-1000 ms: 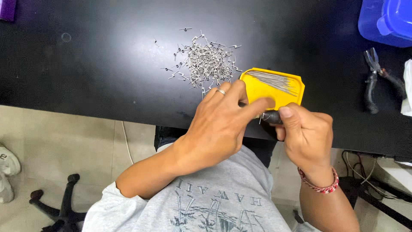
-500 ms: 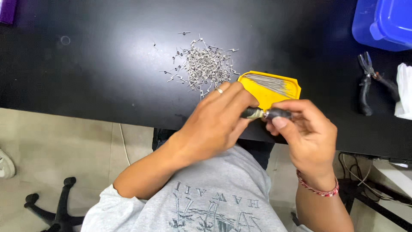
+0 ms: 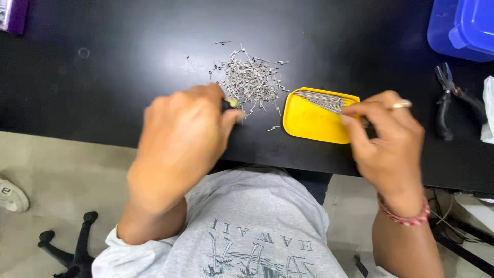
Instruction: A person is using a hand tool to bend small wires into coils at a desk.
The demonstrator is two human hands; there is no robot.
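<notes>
While my left hand (image 3: 177, 149) curls narrow around a small dark tool (image 3: 230, 104) with a yellowish tip, only that tip shows past my knuckles, so I cannot tell how firmly I have it. My right hand (image 3: 383, 139) pinches at the bundle of straight wires (image 3: 321, 100) lying in the yellow tray (image 3: 309, 123), at three o'clock from the left hand; whether the fingertips have one wire or several, I cannot make out. At twelve o'clock from the tool sits the loose pile of bent metal pins (image 3: 249, 80). I judge a careless sweep of my left wrist could scatter that pile, and a tug on the bundle could tip the light tray. Black pliers (image 3: 446, 100) lie at three o'clock beyond the tray; a blue bin (image 3: 460, 28) is cut off at the corner.
</notes>
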